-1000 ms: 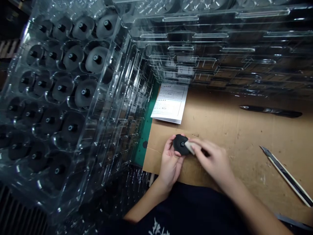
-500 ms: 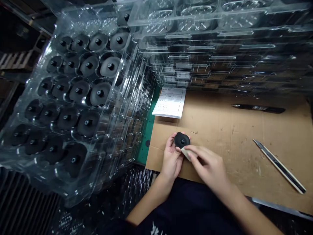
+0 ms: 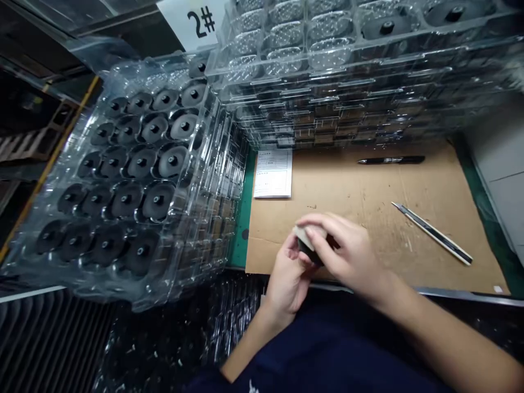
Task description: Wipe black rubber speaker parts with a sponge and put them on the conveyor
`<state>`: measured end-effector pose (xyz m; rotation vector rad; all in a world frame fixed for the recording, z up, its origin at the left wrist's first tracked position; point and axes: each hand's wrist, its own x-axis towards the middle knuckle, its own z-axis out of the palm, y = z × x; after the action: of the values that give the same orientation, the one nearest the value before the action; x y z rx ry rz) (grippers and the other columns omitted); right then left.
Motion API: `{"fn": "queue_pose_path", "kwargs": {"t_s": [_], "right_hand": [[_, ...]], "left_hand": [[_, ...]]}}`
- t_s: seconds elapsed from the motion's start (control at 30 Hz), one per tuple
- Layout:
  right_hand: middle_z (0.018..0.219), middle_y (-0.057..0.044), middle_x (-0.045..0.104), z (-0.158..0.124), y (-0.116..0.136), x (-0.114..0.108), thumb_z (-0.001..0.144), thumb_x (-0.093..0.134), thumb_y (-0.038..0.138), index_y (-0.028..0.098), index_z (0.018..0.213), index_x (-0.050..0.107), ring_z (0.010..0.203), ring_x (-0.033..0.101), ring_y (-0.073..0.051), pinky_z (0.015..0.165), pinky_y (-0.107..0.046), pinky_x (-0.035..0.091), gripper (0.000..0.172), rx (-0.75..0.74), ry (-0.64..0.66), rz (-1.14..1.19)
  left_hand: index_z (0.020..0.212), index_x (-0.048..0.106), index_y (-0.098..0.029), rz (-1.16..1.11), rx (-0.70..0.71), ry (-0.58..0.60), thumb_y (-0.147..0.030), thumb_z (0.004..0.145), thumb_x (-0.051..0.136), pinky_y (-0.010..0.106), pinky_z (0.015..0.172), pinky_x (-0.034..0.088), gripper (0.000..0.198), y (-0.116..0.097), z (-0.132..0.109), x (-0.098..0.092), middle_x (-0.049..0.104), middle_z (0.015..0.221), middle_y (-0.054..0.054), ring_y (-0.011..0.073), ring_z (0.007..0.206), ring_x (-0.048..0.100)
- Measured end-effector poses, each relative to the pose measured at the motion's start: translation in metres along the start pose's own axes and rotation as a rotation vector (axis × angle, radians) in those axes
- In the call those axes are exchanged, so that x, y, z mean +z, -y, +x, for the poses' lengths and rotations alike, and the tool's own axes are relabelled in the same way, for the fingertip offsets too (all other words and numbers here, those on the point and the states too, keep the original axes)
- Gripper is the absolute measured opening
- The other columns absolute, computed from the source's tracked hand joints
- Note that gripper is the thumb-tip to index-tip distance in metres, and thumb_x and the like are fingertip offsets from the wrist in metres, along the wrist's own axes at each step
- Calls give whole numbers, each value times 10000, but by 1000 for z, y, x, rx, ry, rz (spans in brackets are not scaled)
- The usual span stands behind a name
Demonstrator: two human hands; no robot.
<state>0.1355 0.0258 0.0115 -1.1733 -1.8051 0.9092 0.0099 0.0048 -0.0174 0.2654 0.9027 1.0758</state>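
Note:
My left hand (image 3: 289,278) cups a black round disc part (image 3: 308,254) low on the cardboard sheet, holding it tilted. The disc's face and central stud are hidden behind my fingers. My right hand (image 3: 339,245) lies over the disc and pinches a small beige pad (image 3: 304,236), pressing it against the disc's upper side. The pad's lower part is covered by my fingers.
Clear plastic trays (image 3: 204,164) of black studded discs (image 3: 172,161) stand at the left, with more stacked trays (image 3: 327,82) behind. A paper form (image 3: 272,173), a black pen (image 3: 391,160) and a utility knife (image 3: 432,233) lie on the cardboard sheet (image 3: 388,218).
The disc has tilted and moved up under my right hand, which now covers its face. The view has pulled back, so the trays, pen and knife look smaller.

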Motion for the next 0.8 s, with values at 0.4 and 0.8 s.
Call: {"fn": "queue_pose_path", "kwargs": {"t_s": [0.4, 0.8], "right_hand": [[952, -51, 647, -22, 24, -14, 828, 519, 91, 172, 1103, 557, 802, 566, -146, 714, -310, 462, 288, -210, -160, -56], [776, -31, 619, -35, 23, -28, 799, 520, 52, 147, 1060, 577, 661, 493, -128, 666, -312, 364, 283, -304, -92, -14]], "left_hand": [[1104, 618, -232, 60, 52, 146, -244, 613, 801, 291, 900, 478, 524, -6, -23, 20, 664, 1095, 46, 210, 1030, 607], [1121, 616, -244, 36, -35, 182, -252, 567, 822, 329, 951, 441, 591, -13, -31, 32, 647, 1144, 47, 224, 1049, 602]]}}
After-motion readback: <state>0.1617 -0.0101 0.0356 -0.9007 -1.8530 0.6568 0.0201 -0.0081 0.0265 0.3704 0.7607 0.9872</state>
